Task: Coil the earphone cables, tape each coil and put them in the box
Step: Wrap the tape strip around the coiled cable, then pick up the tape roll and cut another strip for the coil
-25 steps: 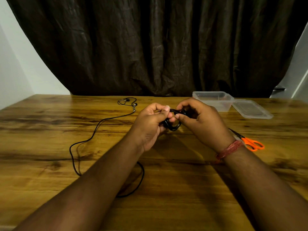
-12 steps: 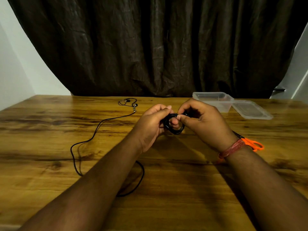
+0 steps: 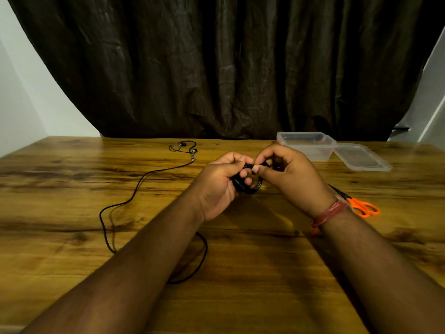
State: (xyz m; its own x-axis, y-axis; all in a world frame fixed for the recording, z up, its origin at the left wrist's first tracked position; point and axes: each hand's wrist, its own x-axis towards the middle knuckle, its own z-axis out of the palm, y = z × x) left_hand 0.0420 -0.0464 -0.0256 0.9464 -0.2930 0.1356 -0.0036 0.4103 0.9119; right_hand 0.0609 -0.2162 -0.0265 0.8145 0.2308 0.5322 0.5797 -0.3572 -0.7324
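Above the middle of the wooden table [image 3: 240, 285], my left hand [image 3: 216, 184] grips a small black coil of earphone cable [image 3: 250, 188], its fingers curled through the loop. My right hand [image 3: 289, 174] pinches the top of that coil with thumb and forefinger. A second black earphone cable [image 3: 134, 191] lies loose on the table to the left, its earbuds [image 3: 183, 147] near the far edge, and its near end passes under my left forearm. A clear plastic box [image 3: 305, 143] stands open at the back right.
The box's clear lid [image 3: 361, 157] lies just right of the box. Orange-handled scissors [image 3: 358, 206] lie behind my right wrist. A dark curtain hangs behind the table's far edge.
Both hands have shifted slightly while working the coil; the right thumb and forefinger moved onto the coil's top. The loose cable has not moved.
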